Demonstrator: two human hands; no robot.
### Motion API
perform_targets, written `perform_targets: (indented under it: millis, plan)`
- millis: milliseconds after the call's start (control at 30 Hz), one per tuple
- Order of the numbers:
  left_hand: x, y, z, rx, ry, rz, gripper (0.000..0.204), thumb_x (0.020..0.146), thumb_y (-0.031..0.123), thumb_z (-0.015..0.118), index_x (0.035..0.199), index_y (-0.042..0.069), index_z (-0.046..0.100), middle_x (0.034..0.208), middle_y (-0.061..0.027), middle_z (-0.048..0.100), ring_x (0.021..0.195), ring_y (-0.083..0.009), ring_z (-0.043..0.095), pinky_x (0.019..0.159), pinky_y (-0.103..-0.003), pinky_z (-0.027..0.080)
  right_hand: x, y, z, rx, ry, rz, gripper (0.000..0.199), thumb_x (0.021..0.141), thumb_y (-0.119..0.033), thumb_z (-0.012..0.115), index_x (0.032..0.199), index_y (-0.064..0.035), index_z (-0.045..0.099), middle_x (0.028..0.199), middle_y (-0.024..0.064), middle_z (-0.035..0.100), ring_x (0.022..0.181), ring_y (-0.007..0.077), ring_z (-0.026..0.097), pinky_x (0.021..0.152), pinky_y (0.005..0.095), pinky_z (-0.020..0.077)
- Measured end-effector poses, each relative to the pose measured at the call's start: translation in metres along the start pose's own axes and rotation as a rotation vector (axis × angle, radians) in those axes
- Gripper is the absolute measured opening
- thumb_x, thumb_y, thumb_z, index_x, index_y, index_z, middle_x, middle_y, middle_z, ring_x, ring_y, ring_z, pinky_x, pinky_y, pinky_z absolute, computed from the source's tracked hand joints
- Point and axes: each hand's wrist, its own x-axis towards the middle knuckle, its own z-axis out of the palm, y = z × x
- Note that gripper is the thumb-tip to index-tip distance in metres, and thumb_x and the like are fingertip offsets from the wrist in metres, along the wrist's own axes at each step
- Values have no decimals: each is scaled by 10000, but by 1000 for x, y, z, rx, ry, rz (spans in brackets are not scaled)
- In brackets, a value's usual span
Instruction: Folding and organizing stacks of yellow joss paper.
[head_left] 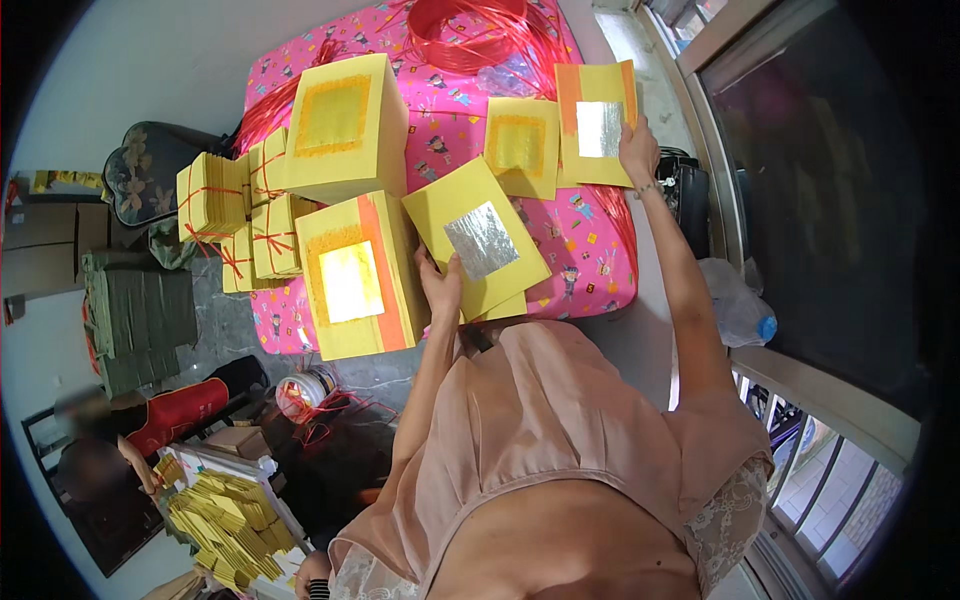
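Observation:
My left hand [440, 287] is closed on the lower left edge of a yellow paper sheet with a silver foil square [525, 255], which lies tilted over more yellow paper. Up and to the right, my right hand [639, 155] grips the right edge of another yellow sheet with an orange strip and silver foil [594, 80]. Between them lies a yellow sheet with a gold, orange-edged square [518, 185]. Left of my left hand stands a tall yellow paper stack with an orange stripe [325, 240]. Behind it rises a second tall stack with a gold square [390, 130].
A pink patterned cloth [590, 285] covers the table. Red-tied yellow bundles [212, 195] sit at its left, a coil of red strips [465, 45] at its far side. A person in red and black [185, 412] is near folded yellow papers [230, 525] lower left. A window frame [715, 170] borders the right.

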Motion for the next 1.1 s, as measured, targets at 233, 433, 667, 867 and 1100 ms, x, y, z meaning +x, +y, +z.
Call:
perform_targets:
  millis: [233, 433, 667, 867, 1100]
  plan:
    - [-5, 1, 1, 91, 71, 10, 518, 851, -31, 604, 1297, -61, 341, 1217, -184, 542, 1118, -222, 536, 962, -315, 413, 24, 0, 36, -153, -222, 198, 308, 924, -253, 534, 1097, -4, 480, 1063, 279, 613, 1014, 453, 603, 844, 519, 488]
    - [-5, 4, 7, 49, 88, 4, 446, 846, -15, 615, 1228, -58, 387, 1158, -176, 554, 1066, -225, 550, 931, -318, 418, 11, 6, 44, -197, 21, -207, 422, 882, -189, 594, 1211, 22, 434, 1193, 261, 521, 1082, 438, 550, 885, 511, 457]
    - [-13, 8, 9, -13, 91, 81, 331, 866, -34, 592, 1158, -16, 435, 1092, -99, 549, 998, -155, 534, 900, -280, 417, -108, -57, 40, 525, -512, -270, 502, 919, -307, 605, 1276, 11, 454, 1166, 220, 566, 1085, 324, 564, 944, 402, 435]
    - [-34, 66, 12, -172, -41, 180, 283, 898, -28, 561, 1157, 7, 452, 1069, -65, 555, 1002, -132, 520, 893, -267, 410, -165, -93, 9, 1069, -599, -85, 394, 968, -203, 555, 1287, 10, 461, 1155, 99, 589, 1033, 135, 556, 889, 285, 447]
    - [-37, 69, 2, -170, -9, 393, 295, 923, -23, 523, 1207, -1, 449, 1103, -80, 552, 1034, -144, 516, 892, -261, 405, -190, -133, -37, 1225, -358, -298, 135, 989, -57, 451, 1107, -4, 488, 1001, 31, 563, 928, 81, 503, 827, 234, 420]
